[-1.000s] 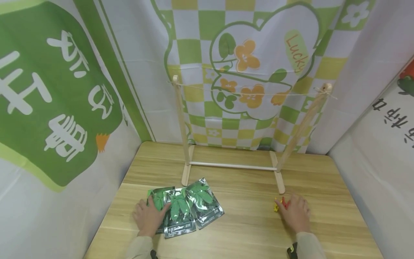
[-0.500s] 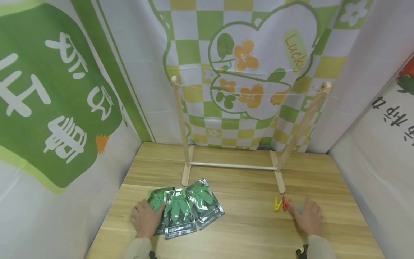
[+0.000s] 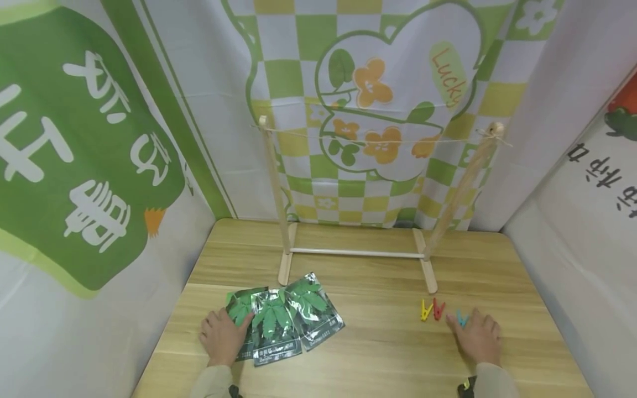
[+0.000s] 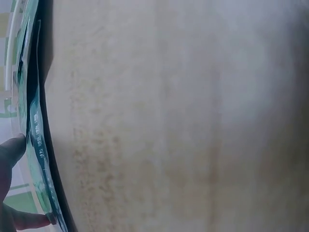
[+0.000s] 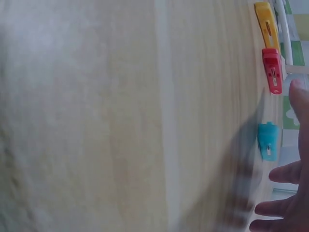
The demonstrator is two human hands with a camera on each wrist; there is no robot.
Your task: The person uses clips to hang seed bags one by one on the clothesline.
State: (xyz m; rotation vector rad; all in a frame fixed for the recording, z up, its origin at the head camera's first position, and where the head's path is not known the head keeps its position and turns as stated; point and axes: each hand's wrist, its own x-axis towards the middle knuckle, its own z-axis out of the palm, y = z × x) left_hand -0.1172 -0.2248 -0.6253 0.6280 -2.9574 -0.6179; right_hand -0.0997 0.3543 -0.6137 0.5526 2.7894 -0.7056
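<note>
Three foil packets [image 3: 275, 327] overlapping — contents hidden — left hand [image 3: 223, 337] touching leftmost.

"Lucky" ran in orange letters across a green patch [image 3: 448, 74] on the checked curtain [image 3: 350, 188]; large white Chinese characters slanted over the green panel [image 3: 144, 243] at left, black ones marked the right wall [image 3: 587, 237], and the packets [image 3: 276, 329] bore white print too small to read

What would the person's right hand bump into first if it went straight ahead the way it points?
Probably the blue clip, lying between the thumb and fingers of the right hand. Its height is unclear, so it might pass over.
</note>
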